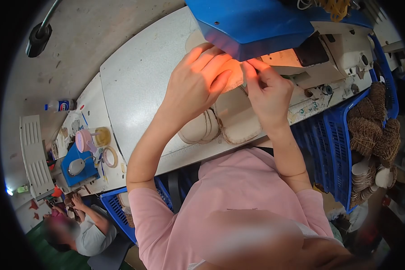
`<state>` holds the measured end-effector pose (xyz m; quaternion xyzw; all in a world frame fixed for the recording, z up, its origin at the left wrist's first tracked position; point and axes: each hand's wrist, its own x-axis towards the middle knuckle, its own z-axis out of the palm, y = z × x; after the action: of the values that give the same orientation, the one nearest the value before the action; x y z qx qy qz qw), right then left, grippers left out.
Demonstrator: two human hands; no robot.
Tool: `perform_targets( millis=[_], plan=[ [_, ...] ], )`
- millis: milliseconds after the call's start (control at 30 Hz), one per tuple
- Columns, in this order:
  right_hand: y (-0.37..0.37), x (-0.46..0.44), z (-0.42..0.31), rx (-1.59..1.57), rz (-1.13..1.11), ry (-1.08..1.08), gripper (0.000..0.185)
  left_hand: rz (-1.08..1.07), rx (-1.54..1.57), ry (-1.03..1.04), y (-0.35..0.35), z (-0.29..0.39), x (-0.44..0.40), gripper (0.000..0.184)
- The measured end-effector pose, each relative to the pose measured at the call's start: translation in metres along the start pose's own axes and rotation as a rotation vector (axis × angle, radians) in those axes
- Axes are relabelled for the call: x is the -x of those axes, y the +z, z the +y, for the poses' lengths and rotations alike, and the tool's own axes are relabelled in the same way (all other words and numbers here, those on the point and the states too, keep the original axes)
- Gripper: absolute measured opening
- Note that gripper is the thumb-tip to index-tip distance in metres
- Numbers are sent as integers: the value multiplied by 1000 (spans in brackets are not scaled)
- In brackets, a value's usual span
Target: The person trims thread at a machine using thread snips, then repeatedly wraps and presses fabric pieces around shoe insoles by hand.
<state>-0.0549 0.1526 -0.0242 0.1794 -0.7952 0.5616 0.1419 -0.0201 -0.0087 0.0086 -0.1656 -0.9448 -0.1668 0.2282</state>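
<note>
My left hand [191, 83] grips a cream insole-shaped piece [235, 80] under the orange glow of a blue-topped machine [256, 27], probably a sewing machine. Its thumb and fingers are bent around the piece, some of them partly hidden by the machine head. On the piece's right edge, the thumb and forefinger of my right hand [270, 92] are pinched together. The machine's working point is out of sight beneath the blue cover. Closer to my body lie a stack of cream pieces [194, 129] and a larger cream piece [238, 118].
Blue crates [330, 148] stand at the right, with bundles of brown and cream pieces [373, 130]. A dark phone [311, 50] rests on the machine. Leftward are a tape roll [110, 157], a jar [102, 136] and a bottle [60, 105]. Another person [94, 229] sits lower left.
</note>
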Motion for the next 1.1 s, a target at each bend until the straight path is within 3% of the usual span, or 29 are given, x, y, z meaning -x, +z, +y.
perform_targets(
  millis=[133,233,633,833,1000,1100],
  plan=[
    [-5,5,4,-56,-17,62,14,-29,97,-83,-3,4,-2,19],
    [-6,9,6,-106,-26,102,15,35,125,-29,3,0,-4,15],
    [-27,26,11,-183,-56,125,16,34,47,-59,3,-1,-4,11],
    [-38,33,15,-170,-115,183,16,24,-27,-85,0,23,2,21],
    [-37,38,24,-157,-155,179,15,41,-5,26,0,20,9,23],
    [-43,38,21,-4,-310,253,16,-3,3,28,-2,15,7,23]
  ],
)
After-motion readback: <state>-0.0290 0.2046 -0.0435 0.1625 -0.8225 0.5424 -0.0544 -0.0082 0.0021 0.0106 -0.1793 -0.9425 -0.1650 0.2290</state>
